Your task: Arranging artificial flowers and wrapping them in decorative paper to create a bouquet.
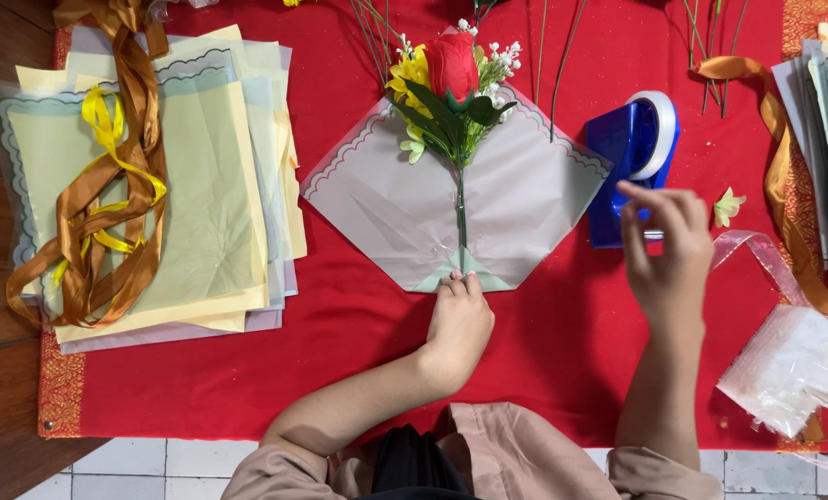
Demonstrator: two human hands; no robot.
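The little bunch with a red rose (452, 63) lies on a grey wrapping sheet (516, 199), and the left hand (457, 324) presses its closed fingertips (457, 279) on the sheet's bottom fold, right below the stem. The right hand (666, 250) holds its fingers a little apart at the blue tape holder (628, 153), so this looks like the taping step; next a piece of tape must reach the fold. All rests on a red cloth (340, 343), with paper sheets (219, 185) and brown ribbon (108, 204) far from the left fingers.

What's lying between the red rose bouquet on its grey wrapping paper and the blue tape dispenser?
In the head view, only bare red cloth lies between the grey wrapping paper under the red rose bouquet and the blue tape dispenser.
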